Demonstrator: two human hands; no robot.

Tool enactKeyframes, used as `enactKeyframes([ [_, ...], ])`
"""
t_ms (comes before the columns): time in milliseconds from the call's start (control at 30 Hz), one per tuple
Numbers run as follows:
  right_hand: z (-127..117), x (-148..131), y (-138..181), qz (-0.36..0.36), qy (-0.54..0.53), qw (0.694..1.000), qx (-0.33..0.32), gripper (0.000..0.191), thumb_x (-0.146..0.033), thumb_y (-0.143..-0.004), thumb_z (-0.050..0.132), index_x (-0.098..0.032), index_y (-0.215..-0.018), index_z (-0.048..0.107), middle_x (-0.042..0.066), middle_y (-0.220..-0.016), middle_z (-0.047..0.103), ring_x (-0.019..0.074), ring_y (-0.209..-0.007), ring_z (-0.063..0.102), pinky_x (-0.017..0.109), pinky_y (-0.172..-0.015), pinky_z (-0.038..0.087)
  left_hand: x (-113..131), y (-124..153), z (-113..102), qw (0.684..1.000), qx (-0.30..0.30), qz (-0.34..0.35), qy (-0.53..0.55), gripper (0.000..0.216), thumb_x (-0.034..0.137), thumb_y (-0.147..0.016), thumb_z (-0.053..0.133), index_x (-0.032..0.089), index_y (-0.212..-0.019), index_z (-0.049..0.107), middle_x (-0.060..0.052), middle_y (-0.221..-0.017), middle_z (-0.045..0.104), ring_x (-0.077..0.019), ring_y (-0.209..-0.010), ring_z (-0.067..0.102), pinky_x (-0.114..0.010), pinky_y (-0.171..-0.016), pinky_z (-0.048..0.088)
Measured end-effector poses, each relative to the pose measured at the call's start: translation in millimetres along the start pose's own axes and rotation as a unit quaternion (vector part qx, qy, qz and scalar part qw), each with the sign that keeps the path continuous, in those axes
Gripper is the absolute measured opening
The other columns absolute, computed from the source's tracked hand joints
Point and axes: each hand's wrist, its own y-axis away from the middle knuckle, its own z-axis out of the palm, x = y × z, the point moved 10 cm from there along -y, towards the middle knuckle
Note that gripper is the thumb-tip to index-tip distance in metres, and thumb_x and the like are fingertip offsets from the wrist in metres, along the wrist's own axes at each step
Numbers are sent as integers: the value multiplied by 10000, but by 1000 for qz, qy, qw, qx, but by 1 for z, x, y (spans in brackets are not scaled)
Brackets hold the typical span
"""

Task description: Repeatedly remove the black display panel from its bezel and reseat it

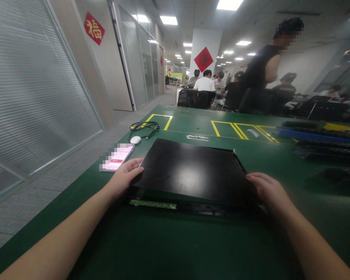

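Note:
A flat black panel lies slightly raised on the green table, over a base whose green circuit strip shows along the near edge. My left hand grips the panel's near left corner, fingers curled over its edge. At the near right corner my right hand is wrapped round the panel's edge in the same way.
A phone with a lit screen lies left of the panel. Behind it sit a white mouse and a coiled black cable. Yellow floor-tape outlines mark the table. Dark trays are stacked at the right. A person stands beyond; others sit further back.

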Motion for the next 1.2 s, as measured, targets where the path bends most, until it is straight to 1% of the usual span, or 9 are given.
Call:
enactKeyframes([
  [67,0,-1,1,1,4,1000,1,370,-501,-718,686,-212,-949,697,-47,-445,431,138,-421,414,272,-428,314,-1,0,0,1000,1,-2,2,384,244,-651,802,161,-1005,677,-79,-920,798,-234,-784,756,-299,-685,565],
  [167,1,-4,2,-6,20,1000,-4,377,-515,-717,687,-207,-933,700,-37,-466,456,139,-436,432,269,-429,319,-2,0,1,1000,-2,-3,2,387,244,-648,807,164,-1002,676,-79,-916,801,-236,-791,758,-297,-688,567],
  [367,2,-5,3,-11,36,999,-10,417,-542,-716,676,-202,-955,711,-38,-469,445,141,-431,431,274,-417,333,0,2,1,1000,1,2,-16,382,259,-654,804,163,-1004,683,-88,-923,802,-253,-824,758,-308,-703,570],
  [467,0,-4,2,-13,43,999,-4,419,-540,-713,679,-199,-953,715,-36,-471,450,143,-434,439,273,-422,341,-1,1,0,1000,2,4,-25,406,286,-656,802,161,-1023,681,-90,-944,801,-268,-868,757,-325,-730,577],
  [600,0,-3,-1,-15,42,999,-7,437,-533,-697,683,-176,-945,722,-23,-487,496,137,-428,440,271,-426,337,-3,0,-2,999,8,2,-33,443,318,-649,821,170,-1038,672,-79,-971,803,-275,-915,753,-338,-782,583],
  [733,-2,-2,-2,-14,49,999,-4,444,-521,-690,677,-167,-950,737,-23,-461,482,142,-423,443,275,-424,343,-4,0,-1,1000,3,-3,-24,480,342,-633,852,177,-1044,668,-76,-976,806,-268,-927,753,-323,-791,588],
  [933,-4,-2,-4,-19,47,999,-2,407,-486,-666,681,-182,-926,751,11,-519,566,167,-459,509,292,-435,397,-4,0,2,1000,-5,-6,-17,522,367,-606,876,176,-1042,661,-83,-995,806,-295,-941,754,-375,-827,596],
  [1100,-4,-1,-6,-26,65,998,-5,403,-490,-674,673,-188,-927,755,41,-615,649,180,-502,559,299,-458,431,-5,0,2,1000,-11,-15,-14,558,370,-609,881,174,-1082,659,-86,-999,808,-286,-951,753,-362,-852,589],
  [1200,-4,1,-7,-28,78,997,-6,418,-502,-678,664,-188,-938,754,55,-671,686,187,-517,576,300,-460,437,-5,0,2,1000,-16,-10,-22,567,380,-620,876,171,-1100,660,-95,-1015,804,-295,-978,746,-375,-874,584],
])
